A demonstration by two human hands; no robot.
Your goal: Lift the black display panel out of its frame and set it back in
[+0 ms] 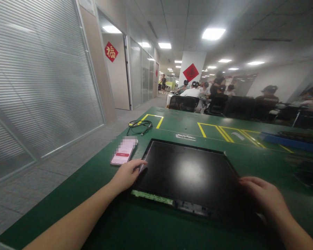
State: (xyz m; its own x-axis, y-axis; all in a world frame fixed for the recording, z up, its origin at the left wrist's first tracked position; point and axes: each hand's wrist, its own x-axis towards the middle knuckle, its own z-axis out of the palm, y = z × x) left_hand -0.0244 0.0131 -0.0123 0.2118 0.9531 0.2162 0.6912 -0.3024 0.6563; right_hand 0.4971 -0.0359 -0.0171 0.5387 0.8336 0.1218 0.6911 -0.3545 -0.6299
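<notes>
Left hand [127, 173] lies released on a glossy black panel [185, 173], right hand [263, 194] at its edge, grip unclear.

Both of my forearms are bare skin right down to the wrists. My left hand [127, 173] and my right hand [263, 194] are bare too, fingers slim; finer detail is too blurred for me to tell.
</notes>
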